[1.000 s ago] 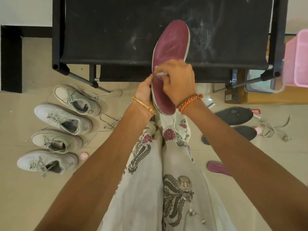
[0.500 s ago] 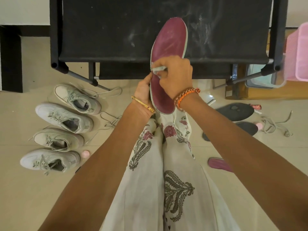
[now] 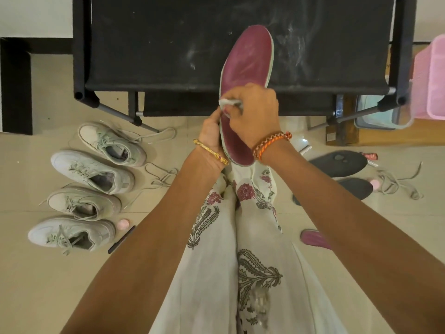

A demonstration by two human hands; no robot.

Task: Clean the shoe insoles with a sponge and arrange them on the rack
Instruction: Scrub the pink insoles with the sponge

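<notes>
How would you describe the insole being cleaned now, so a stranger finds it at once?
Look at the black rack; in front of it both hands hold up a maroon insole. The other maroon insole lies on the floor, unheld.

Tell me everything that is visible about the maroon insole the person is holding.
The maroon insole is long, with a rounded toe and a pale green-grey rim. Its top looks like worn fabric with faint pale scuff marks. It is held up, toe pointing away toward the black rack, heel near the wrists. The left hand grips its left edge near the heel. The right hand presses a small pale sponge onto its middle, hiding part of the surface.
</notes>
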